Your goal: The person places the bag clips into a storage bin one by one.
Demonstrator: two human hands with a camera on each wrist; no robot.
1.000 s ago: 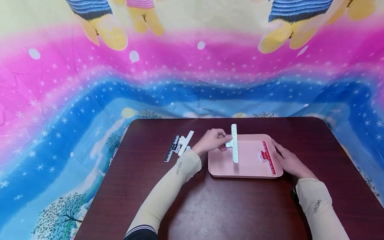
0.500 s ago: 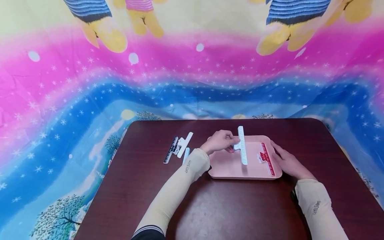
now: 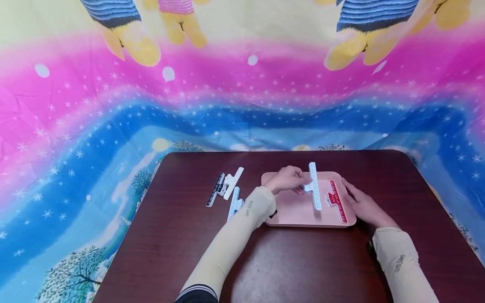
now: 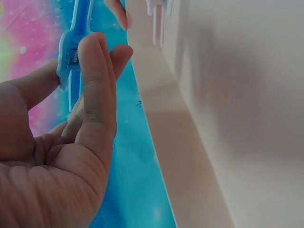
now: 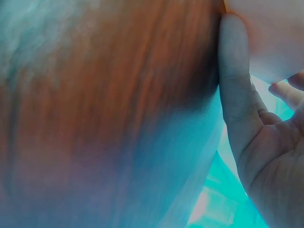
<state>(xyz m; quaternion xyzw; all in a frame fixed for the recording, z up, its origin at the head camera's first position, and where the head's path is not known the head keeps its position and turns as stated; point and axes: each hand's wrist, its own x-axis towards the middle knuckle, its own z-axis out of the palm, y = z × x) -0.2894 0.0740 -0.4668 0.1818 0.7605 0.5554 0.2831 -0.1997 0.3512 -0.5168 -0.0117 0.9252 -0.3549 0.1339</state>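
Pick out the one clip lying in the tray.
The red clip, the only one resting in the pink tray. The left hand holds one pale-blue clip above it; the black clip, white clip and other pale-blue clip lie on the table.

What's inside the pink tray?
Inside the pink tray, near its right end, is a red clip. The left hand pinches a pale blue clip above the tray. That hand and its sleeve cover part of the left end; what's beneath can't be seen.

A dark reddish-brown table (image 3: pixel 163 248) with rounded far corners catches light (image 3: pixel 273 261) at its near middle; around its far, left and right sides hangs a pink-and-blue snowflake-printed cloth (image 3: pixel 242 80).
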